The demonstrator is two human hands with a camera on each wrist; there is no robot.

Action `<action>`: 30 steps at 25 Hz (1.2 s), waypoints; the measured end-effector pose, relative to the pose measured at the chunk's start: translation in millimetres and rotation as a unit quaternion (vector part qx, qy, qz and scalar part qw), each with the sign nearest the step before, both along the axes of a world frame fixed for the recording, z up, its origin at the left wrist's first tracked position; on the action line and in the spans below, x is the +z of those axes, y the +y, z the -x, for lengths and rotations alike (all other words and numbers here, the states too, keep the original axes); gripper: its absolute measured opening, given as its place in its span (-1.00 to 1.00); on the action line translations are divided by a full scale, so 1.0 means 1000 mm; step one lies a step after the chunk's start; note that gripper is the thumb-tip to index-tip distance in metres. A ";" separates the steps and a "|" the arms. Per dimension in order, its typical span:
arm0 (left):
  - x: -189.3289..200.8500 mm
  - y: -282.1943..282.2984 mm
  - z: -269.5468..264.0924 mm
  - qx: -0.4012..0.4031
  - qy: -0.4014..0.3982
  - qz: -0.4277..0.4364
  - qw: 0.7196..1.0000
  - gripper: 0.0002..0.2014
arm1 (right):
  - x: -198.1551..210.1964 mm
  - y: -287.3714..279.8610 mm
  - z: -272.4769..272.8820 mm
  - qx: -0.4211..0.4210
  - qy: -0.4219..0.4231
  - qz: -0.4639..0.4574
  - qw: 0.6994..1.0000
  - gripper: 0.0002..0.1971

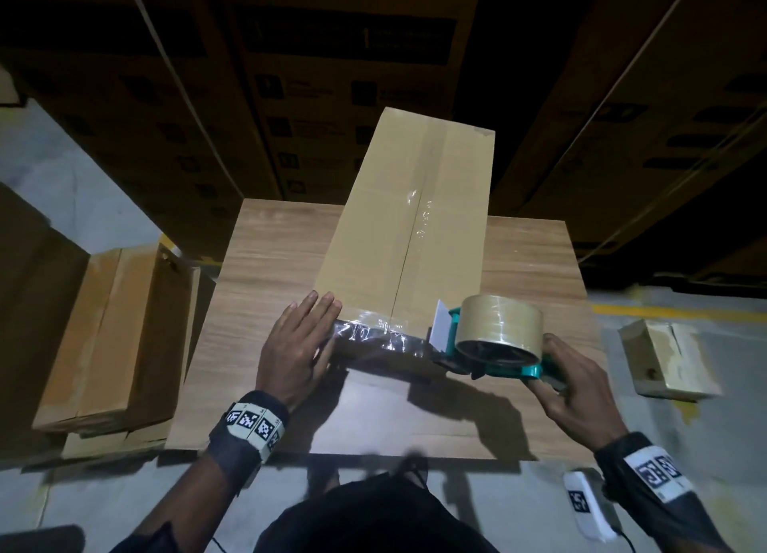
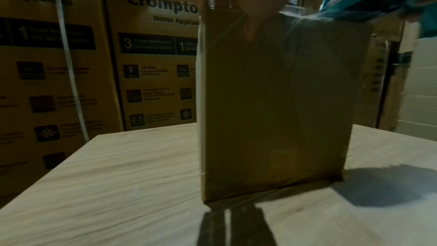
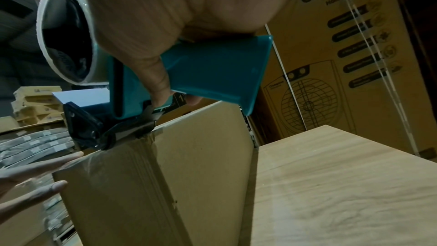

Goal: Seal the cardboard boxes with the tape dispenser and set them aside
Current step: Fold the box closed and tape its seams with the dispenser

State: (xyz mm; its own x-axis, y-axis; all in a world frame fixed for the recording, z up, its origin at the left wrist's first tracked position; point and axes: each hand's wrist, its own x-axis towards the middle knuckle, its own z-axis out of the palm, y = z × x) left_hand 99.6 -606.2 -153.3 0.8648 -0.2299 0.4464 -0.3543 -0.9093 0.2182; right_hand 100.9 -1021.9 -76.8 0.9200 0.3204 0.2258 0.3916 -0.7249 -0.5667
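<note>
A tall plain cardboard box [image 1: 411, 220] stands on the wooden table [image 1: 274, 270], with clear tape along its top seam and across its near top edge. My left hand [image 1: 303, 337] lies flat with straight fingers against the box's near left corner, pressing the tape [image 1: 373, 337]. My right hand [image 1: 577, 382] grips the handle of the teal tape dispenser [image 1: 489, 337], whose front end sits on the box's near right corner. In the right wrist view the dispenser [image 3: 212, 70] touches the box [image 3: 189, 166] edge, and the left hand's fingers [image 3: 35, 171] show beside it. The left wrist view shows the box's [image 2: 272, 100] dark front face.
Large printed appliance cartons [image 1: 332, 75] form a wall behind the table. Sealed flat boxes [image 1: 120, 337] are stacked on the floor at the left. A small box [image 1: 668, 357] lies on the floor at the right, near a yellow floor line [image 1: 680, 312].
</note>
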 end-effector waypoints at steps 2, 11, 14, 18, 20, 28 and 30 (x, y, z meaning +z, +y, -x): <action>-0.002 -0.021 0.001 -0.018 -0.003 -0.014 1.000 -0.51 | 0.003 0.001 0.000 0.008 -0.008 -0.006 1.000 -0.53; -0.005 -0.103 -0.005 -0.070 -0.002 -0.008 0.997 -0.44 | 0.003 0.002 0.001 0.008 0.001 -0.008 1.000 -0.58; -0.004 -0.093 -0.012 -0.093 -0.004 -0.020 0.995 -0.19 | 0.003 0.003 0.001 0.011 0.004 -0.012 1.000 -0.61; -0.001 -0.057 -0.022 -0.134 -0.008 -0.034 0.990 -0.32 | 0.004 0.028 0.003 0.005 -0.006 -0.008 1.000 -0.58; 0.004 -0.027 -0.033 -0.153 -0.012 -0.019 0.988 -0.42 | 0.005 0.061 0.009 0.002 -0.025 0.013 1.000 -0.57; 0.014 0.006 -0.044 -0.138 -0.048 -0.058 0.988 -0.73 | 0.016 0.135 0.003 -0.020 -0.011 0.059 0.998 -0.47; 0.010 -0.003 -0.044 -0.128 -0.069 -0.026 0.989 -0.76 | 0.020 0.133 0.005 -0.016 -0.007 0.046 0.999 -0.46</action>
State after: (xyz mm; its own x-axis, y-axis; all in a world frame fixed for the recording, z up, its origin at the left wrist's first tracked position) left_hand 143.7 -608.8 -143.3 0.7068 -0.4591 0.5382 -0.5973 -0.7950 0.1063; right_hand 96.0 -889.4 -56.8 0.9272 0.3107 0.2094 0.3745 -0.7866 -0.4909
